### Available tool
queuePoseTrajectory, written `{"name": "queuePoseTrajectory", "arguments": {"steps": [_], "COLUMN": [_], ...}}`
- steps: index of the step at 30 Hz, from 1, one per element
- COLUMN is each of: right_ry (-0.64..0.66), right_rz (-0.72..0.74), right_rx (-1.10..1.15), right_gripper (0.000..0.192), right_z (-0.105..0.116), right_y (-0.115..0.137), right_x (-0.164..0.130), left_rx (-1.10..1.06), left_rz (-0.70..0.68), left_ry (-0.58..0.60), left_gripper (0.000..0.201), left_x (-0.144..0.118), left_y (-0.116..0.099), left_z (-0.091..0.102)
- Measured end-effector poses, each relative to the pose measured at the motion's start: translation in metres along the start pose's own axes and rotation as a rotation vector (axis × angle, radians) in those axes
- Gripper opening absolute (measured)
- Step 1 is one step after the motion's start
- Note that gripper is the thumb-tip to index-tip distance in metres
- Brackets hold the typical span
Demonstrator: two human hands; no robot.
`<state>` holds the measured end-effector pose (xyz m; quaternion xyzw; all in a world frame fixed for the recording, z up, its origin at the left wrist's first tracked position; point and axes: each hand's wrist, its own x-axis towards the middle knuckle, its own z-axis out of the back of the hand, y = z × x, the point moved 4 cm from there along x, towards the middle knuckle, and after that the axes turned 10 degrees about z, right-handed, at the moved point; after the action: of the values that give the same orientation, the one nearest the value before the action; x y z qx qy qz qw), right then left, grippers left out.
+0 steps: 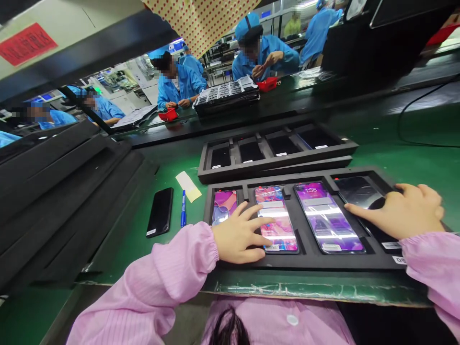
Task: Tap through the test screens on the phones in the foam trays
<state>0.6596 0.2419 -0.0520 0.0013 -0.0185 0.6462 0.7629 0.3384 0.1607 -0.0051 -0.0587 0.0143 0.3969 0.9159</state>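
Observation:
A black foam tray [309, 261] lies before me, with a smartphone in each slot. My left hand [242, 235] is spread flat over its left part, fingers reaching across a lit phone [282, 232] in the second slot. Partly behind that hand is the leftmost lit phone [221, 206]. The third phone [325, 215] glows purple and reads 1:58. My right hand [408, 213] rests over the rightmost phone [359, 190], whose screen is dark. Its thumb stretches across that phone, apart from the other fingers, which bend at the tray's right side.
Behind stands another foam tray [287, 161] of dark phones. Left on the green bench are a dark phone [160, 212], a blue pen [183, 211] and a paper strip [189, 186]. Stacked black trays [61, 201] fill the far left. Co-workers in blue sit across.

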Motion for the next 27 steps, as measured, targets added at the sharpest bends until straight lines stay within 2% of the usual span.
{"name": "queuePoseTrajectory", "arguments": {"steps": [2,5,6,8,10,12,15,18,20,22,24,27], "right_ry": [0.035,0.019,0.009,-0.007,-0.017,-0.019,-0.010,-0.005,-0.005,0.000,0.013,0.034], "right_rz": [-0.018,0.007,0.017,0.028,0.035,0.037,0.044,0.051,0.050,0.049,0.054,0.062], "right_rx": [0.030,0.066,0.072,0.075,0.078,0.080,0.086,0.088,0.082,0.074,0.066,0.045], "right_gripper": [0.077,0.078,0.078,0.076,0.075,0.076,0.076,0.075,0.074,0.074,0.076,0.077], "right_z": [0.008,0.012,0.011,0.010,0.008,0.008,0.007,0.006,0.007,0.010,0.013,0.009], "right_y": [0.005,0.008,0.008,0.007,0.006,0.006,0.005,0.003,0.003,0.005,0.008,0.007], "right_x": [-0.004,-0.006,-0.006,-0.006,-0.006,-0.006,-0.006,-0.006,-0.006,-0.007,-0.008,-0.006], "left_rx": [0.072,0.133,0.128,0.102,0.073,0.073,0.099,0.108,0.106,0.098,0.076,-0.012], "left_rz": [0.061,0.218,0.206,0.071,-0.107,-0.189,-0.143,0.003,0.116,0.192,0.221,0.222], "left_ry": [-0.032,-0.151,-0.169,-0.159,-0.116,-0.083,-0.095,-0.173,-0.231,-0.259,-0.252,-0.238], "left_gripper": [0.029,0.034,0.035,0.034,0.034,0.035,0.034,0.033,0.035,0.037,0.036,0.033], "left_x": [0.018,0.042,0.048,0.061,0.071,0.083,0.106,0.119,0.112,0.091,0.058,-0.002], "left_y": [0.006,0.022,0.020,0.003,-0.023,-0.042,-0.044,-0.020,0.000,0.018,0.030,0.038], "left_z": [0.004,0.020,0.023,0.023,0.012,-0.004,-0.015,0.000,0.018,0.034,0.044,0.045]}}
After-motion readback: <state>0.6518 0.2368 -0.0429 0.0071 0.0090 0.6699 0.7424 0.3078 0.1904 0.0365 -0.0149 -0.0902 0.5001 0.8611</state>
